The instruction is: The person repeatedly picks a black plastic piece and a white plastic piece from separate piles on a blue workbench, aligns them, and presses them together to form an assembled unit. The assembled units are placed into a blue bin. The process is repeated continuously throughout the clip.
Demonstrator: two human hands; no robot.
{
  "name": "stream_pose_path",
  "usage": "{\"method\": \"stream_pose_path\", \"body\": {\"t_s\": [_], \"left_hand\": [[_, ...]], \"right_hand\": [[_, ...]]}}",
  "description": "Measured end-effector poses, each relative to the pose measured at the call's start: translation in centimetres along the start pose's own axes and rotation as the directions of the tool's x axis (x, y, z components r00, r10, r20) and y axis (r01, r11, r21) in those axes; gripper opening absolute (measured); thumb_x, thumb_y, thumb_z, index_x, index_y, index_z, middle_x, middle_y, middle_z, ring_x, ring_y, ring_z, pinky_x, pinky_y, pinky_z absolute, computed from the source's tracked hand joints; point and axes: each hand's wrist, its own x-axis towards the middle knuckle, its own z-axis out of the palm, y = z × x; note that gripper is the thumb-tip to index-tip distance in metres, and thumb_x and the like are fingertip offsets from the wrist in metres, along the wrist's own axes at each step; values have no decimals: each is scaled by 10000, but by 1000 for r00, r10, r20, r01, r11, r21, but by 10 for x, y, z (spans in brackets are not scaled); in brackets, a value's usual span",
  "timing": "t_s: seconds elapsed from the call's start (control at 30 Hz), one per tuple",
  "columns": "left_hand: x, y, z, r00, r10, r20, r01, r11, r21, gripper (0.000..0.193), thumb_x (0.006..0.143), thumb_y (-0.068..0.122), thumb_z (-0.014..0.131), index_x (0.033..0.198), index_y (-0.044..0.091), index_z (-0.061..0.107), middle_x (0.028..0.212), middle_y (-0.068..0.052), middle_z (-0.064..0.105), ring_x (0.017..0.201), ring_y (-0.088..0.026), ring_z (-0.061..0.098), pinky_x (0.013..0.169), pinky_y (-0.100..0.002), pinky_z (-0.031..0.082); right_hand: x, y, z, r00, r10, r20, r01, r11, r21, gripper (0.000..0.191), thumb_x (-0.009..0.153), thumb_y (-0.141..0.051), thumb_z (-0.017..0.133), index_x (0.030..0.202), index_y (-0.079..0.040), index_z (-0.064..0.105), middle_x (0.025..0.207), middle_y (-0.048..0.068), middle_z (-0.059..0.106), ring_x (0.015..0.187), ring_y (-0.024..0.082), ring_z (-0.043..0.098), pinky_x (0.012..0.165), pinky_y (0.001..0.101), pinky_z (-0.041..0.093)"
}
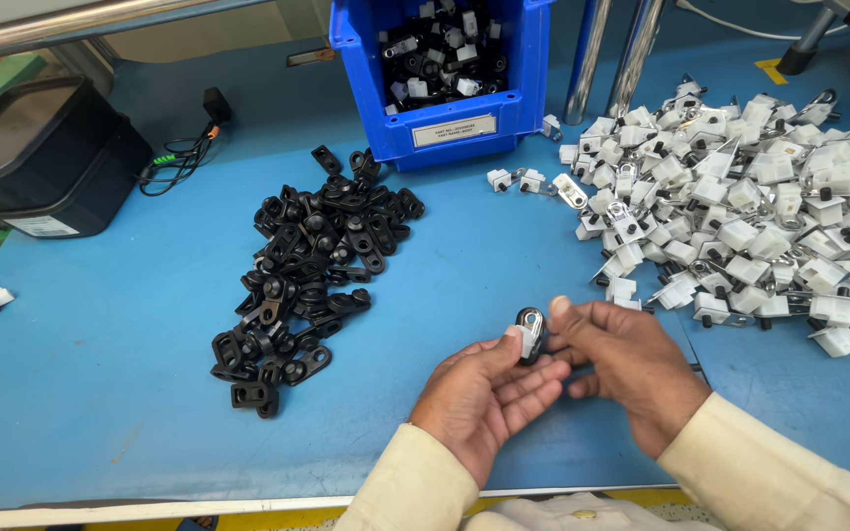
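Here: two hands pinch one small clip over a blue bench

A small black plastic clip with a white block and a metal eyelet (530,332) sits pinched between both hands, just above the blue table top (100,393). The left hand (484,393) grips it with thumb and fingertips; the right hand (632,369) presses its thumb and forefinger on the other side. A heap of black plastic clips (307,275) lies left, a pile of white-and-metal parts (750,216) right, and a blue plastic bin (455,79) behind.

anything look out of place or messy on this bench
Nothing looks damaged. A few white clips lie apart from the big white pile, near the blue bin. Both hands, left and right, hold one small part.
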Motion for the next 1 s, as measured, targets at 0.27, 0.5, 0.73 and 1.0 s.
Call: {"method": "stream_pose_path", "body": {"t_s": [0.27,0.5,0.73,1.0], "left_hand": [[-3,0,17,1000,29,-6,-28,991,128,296,964,272,613,1136,31,612,1022,-137,727,893,-212,752,804,-326,639],[-4,-1,36,954,196,-228,-114,937,330,299,918,185,670,1156,5,664,934,-126,747,820,-210,765,751,-313,645],[-4,3,30,955,109,-277,-37,967,251,303,945,218,699,1144,-7,660,960,-149,771,833,-201,769,767,-306,648],[-3,3,25,974,106,-201,-45,957,285,315,913,231,712,1081,-34,694,938,-128,773,799,-191,756,740,-300,641]], "right_hand": [[5,-4,-3,987,141,81,-150,983,108,289,892,-293,714,999,-25,696,862,67,736,739,145,676,698,314,571],[8,5,5,999,17,-30,-13,991,132,178,927,-166,689,951,8,719,810,84,734,684,163,652,674,319,550],[-2,-7,8,995,92,32,-96,984,151,387,975,-358,591,946,10,706,852,105,726,742,173,689,716,325,572],[7,-4,3,992,72,104,-76,996,40,265,950,-264,679,936,0,695,826,98,715,718,173,650,672,319,554]]}}
